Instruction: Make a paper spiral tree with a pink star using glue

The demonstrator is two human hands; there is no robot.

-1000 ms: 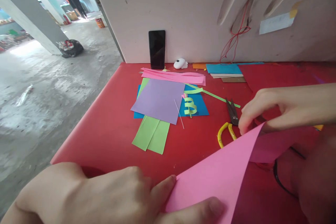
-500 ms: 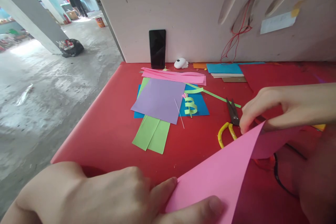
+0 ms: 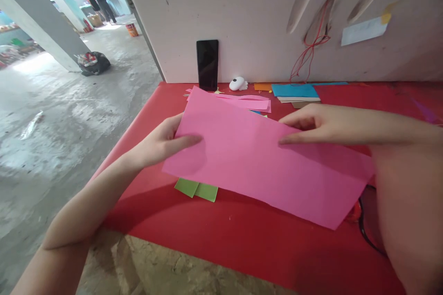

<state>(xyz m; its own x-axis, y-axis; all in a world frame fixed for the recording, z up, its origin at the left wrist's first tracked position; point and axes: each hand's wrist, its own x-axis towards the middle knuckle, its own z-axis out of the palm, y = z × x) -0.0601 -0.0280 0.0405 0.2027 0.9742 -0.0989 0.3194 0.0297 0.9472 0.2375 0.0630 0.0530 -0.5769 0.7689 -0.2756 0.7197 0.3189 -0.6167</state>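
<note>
A large sheet of pink paper [image 3: 242,156] is held up over the red table by both hands. My left hand [image 3: 166,140] pinches its left end, thumb on top and fingers behind. At the upper edge, right of the middle, my right hand [image 3: 304,124] grips the sheet between thumb and fingers. Green paper pieces [image 3: 197,190] stick out below the sheet. Pink strips [image 3: 242,101] lie just beyond it. The purple sheet, the green curl and the yellow-handled scissors are hidden behind the pink paper.
A black phone [image 3: 207,64] leans on the pale back panel [image 3: 249,23], beside a small white object [image 3: 238,84]. Blue paper [image 3: 296,90] lies at the back edge of the red table [image 3: 242,235]. A dark cable [image 3: 367,235] shows at right. Two people stand far off.
Both hands have lifted the pink sheet off the near right side and spread it across the middle of the table. My left hand has moved forward from the near edge.
</note>
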